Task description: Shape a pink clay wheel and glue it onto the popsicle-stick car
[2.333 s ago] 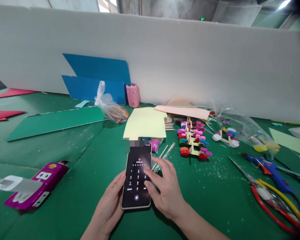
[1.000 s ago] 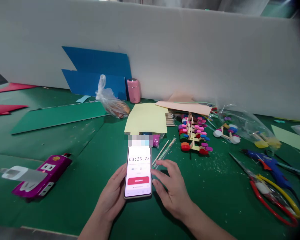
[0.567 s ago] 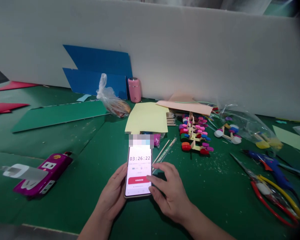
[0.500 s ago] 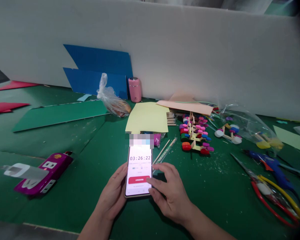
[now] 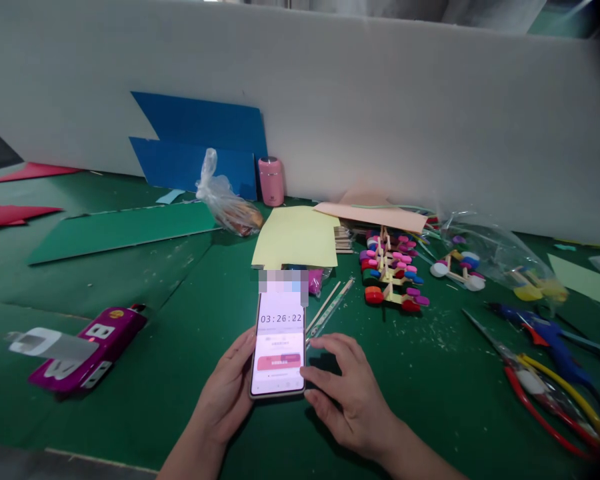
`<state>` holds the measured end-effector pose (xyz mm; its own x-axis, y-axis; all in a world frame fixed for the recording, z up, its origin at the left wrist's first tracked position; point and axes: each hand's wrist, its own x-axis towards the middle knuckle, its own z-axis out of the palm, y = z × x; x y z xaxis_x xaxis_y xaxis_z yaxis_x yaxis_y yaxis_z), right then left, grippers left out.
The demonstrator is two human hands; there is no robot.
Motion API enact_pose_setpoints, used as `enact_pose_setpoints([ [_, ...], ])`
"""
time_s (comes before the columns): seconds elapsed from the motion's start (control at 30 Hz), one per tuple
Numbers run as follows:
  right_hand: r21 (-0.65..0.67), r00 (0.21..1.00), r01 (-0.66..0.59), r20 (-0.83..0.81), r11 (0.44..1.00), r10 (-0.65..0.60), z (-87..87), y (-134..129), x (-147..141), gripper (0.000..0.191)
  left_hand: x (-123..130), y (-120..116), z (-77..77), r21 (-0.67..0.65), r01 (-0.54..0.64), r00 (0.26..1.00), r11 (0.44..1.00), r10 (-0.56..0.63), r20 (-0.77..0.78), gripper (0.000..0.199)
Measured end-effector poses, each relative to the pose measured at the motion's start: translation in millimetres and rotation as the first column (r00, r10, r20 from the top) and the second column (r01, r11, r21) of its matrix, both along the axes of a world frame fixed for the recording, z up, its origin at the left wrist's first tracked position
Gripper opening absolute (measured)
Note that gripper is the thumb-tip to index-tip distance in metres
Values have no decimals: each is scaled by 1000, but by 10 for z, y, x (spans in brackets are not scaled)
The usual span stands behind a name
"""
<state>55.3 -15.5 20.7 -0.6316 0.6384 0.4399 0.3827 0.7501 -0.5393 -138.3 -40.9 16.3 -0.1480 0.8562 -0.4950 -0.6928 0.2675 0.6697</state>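
Note:
A smartphone point(image 5: 279, 347) with a lit screen is held upright over the green table, showing the digits 03:26:22 above a pink-red button. Wrapped around its left edge is my left hand point(image 5: 230, 383). At the phone's lower right edge, my right hand point(image 5: 345, 393) has its fingers apart, with the index fingertip close to the screen's edge; whether it touches cannot be made out. Just beyond the phone lie a yellow sheet of paper point(image 5: 297, 237) and thin wooden sticks point(image 5: 325, 307). The top of the phone is blurred out.
Small wheeled craft-stick models point(image 5: 393, 267) stand right of centre. Scissors point(image 5: 535, 387) and a blue glue gun point(image 5: 540, 333) lie at the right. A purple power strip point(image 5: 90, 347) with a white plug is at left. A pink flask point(image 5: 271, 181) and bagged food point(image 5: 230, 207) stand by the white partition.
My right index finger has drawn back slightly from the red button toward the phone's right edge. The button has turned paler and the text above it differs.

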Motion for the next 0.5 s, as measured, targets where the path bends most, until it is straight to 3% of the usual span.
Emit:
enact_pose_setpoints([
  [0.5,14,998,22,63,1000,-23,23,-1,-43,32,-5,-1,2,40,21,1000,999,-21,-6,29],
])
